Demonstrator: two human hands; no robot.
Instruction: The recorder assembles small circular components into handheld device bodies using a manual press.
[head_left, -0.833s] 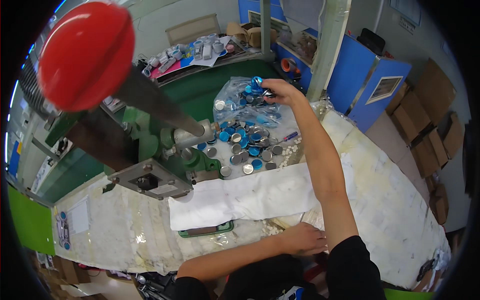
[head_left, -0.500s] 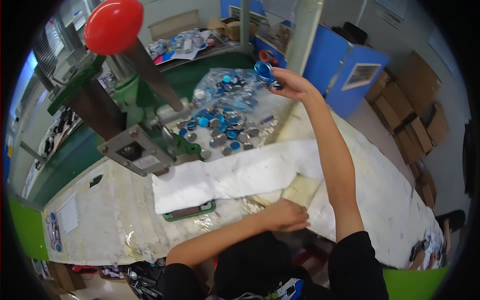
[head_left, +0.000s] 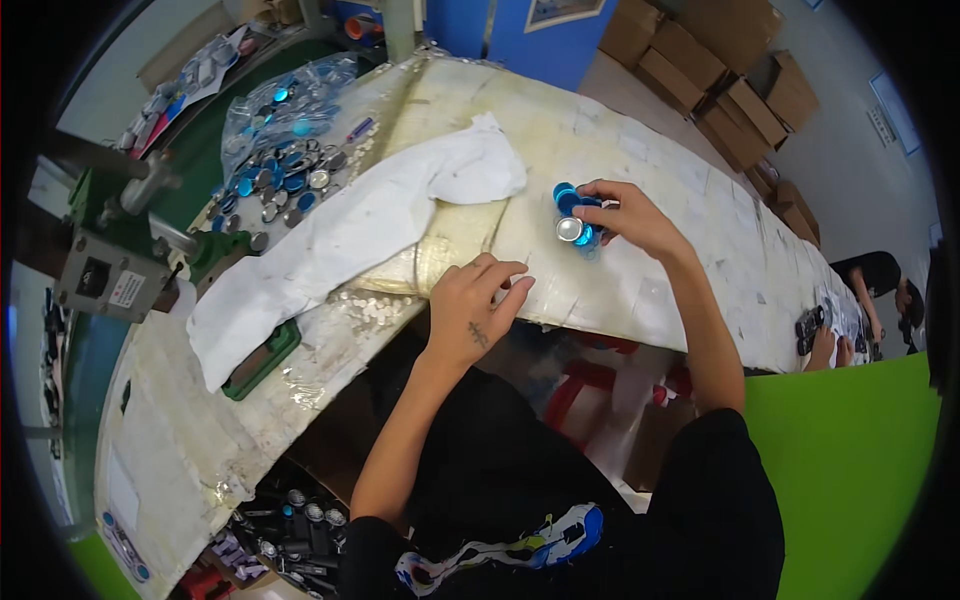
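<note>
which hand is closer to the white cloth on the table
Left. The left hand rests on the table edge just below the white cloth, close to it. The right hand sits off to the cloth's right, holding blue and silver caps.

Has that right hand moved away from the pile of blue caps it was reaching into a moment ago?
Yes. The right hand has come back from the bag of blue caps to the near side of the white cloth, holding a few caps over the table.

Single head-worn fisheye view, steeply down, close over the worktable (head_left: 640,130).
</note>
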